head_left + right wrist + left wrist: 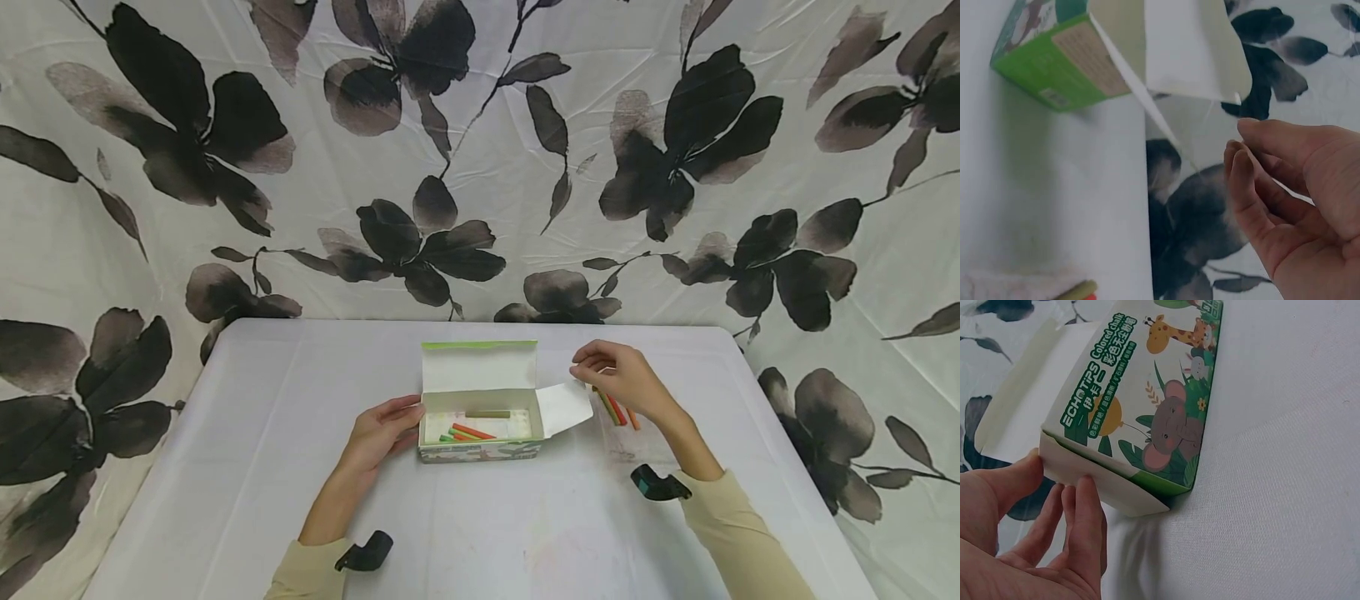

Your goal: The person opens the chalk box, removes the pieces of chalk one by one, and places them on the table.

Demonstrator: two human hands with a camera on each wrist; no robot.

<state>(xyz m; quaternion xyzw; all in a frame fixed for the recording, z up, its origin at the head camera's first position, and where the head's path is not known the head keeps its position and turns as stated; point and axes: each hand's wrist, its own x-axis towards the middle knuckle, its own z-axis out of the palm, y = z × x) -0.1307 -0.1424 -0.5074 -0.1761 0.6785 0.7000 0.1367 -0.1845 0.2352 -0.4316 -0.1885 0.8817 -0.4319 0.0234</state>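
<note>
An open colored chalk box (480, 452) stands on the table, its lid raised and a white side flap (564, 408) spread to the right. Inside lie orange and green chalk sticks (472, 432) and an olive stick (487, 414) at the back. My left hand (382, 433) touches the box's left end; in the left wrist view its thumb and straight fingertips (1088, 487) rest against the white end flap. To the right, my right hand (615, 375) hovers beside the flap, fingers loosely bent, nothing visible between them. Below it lie more chalk sticks (613, 408).
Under the chalk sticks on the right is a clear, crinkled plastic sheet or bag (637, 446). A white cloth covers the table (525, 525). Behind it hangs a floral curtain (540, 242).
</note>
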